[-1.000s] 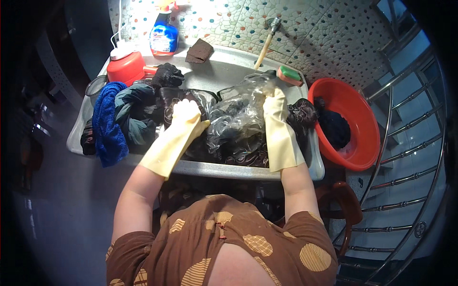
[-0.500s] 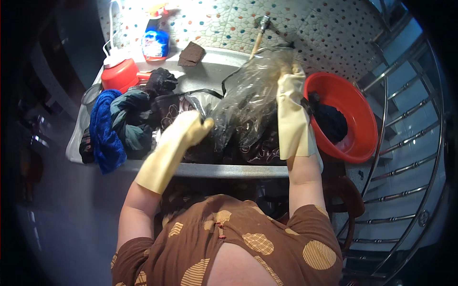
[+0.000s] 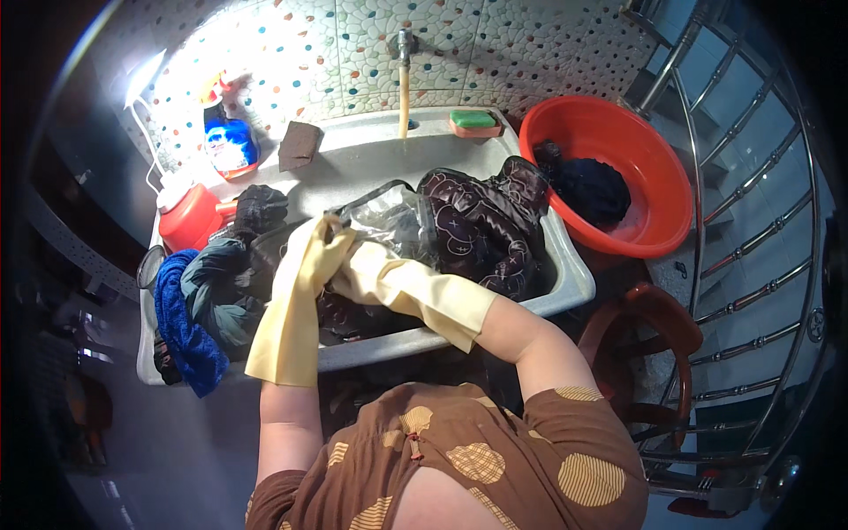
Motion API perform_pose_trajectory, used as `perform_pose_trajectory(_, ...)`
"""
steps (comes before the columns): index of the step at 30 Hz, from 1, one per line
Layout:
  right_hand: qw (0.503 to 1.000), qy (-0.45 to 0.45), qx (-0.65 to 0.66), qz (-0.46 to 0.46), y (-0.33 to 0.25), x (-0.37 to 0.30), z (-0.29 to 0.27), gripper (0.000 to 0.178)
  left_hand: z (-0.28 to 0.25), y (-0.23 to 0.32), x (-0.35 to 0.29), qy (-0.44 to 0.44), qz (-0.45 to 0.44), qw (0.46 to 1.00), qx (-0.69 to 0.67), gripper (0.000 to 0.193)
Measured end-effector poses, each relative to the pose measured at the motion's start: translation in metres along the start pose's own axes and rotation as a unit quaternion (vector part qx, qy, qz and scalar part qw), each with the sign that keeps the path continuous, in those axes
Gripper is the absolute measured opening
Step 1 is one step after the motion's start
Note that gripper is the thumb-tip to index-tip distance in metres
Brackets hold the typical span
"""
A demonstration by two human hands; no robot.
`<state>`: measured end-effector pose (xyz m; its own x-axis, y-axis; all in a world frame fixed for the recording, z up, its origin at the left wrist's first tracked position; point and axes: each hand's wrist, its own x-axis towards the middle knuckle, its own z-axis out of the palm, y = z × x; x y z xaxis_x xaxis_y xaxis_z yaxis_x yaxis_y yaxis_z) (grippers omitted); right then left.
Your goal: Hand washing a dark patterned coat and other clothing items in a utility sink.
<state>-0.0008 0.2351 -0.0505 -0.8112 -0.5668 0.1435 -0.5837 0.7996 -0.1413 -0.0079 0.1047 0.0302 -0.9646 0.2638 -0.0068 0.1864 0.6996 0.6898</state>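
Both my hands wear long cream rubber gloves and meet over a grey sink [image 3: 353, 168]. My left hand [image 3: 320, 252] is closed, its fingers pinched at the edge of a clear plastic piece with black trim [image 3: 389, 219]. My right hand [image 3: 358, 265] reaches across to the left and lies against the left glove; its fingers are hidden there. The plastic is crumpled and joined to or lying on a dark patterned garment [image 3: 481, 216], which fills the right side of the sink and looks wet.
Dark, grey-green and blue cloths [image 3: 190, 309] hang over the left rim. A red container [image 3: 190, 219], spray bottle [image 3: 230, 141], brown pad [image 3: 300, 146] and green-topped soap [image 3: 475, 122] line the back edge. A red basin [image 3: 649, 177] with dark cloth stands right, near metal railings [image 3: 751, 256].
My right hand has come down and left with the raised plastic, next to my left hand. The plastic now lies lower and bunched, uncovering the garment. The view has shifted too.
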Motion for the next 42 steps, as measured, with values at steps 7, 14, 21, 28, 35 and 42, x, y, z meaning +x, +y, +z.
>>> perform_pose_trajectory(7,0.991,-0.1,0.023,-0.085,-0.023,-0.005,-0.014,0.027,0.043,-0.096,0.019,0.032,0.009,0.979,0.203,0.021)
perform_pose_trajectory(14,0.955,0.271,0.006,0.121,0.026,-0.047,-0.09,0.037,0.036,-0.085,0.012,-0.054,-0.062,0.963,0.257,0.021)
perform_pose_trajectory(21,0.959,-0.042,0.093,0.263,0.035,-0.055,-0.029,0.041,-0.004,-0.047,0.017,-0.139,-0.067,0.974,0.167,0.034)
perform_pose_trajectory(28,0.992,-0.104,0.064,0.038,-0.059,-0.04,-0.039,0.021,0.005,0.016,0.02,0.216,0.131,0.968,0.004,0.045)
perform_pose_trajectory(35,0.954,-0.227,0.191,-0.041,-0.022,-0.038,-0.061,0.064,0.045,-0.008,0.029,-0.095,0.041,0.983,0.15,0.058)
perform_pose_trajectory(42,0.931,0.1,0.147,0.319,0.129,-0.029,-0.086,0.048,0.054,-0.02,0.004,-0.116,0.096,0.974,0.168,0.085)
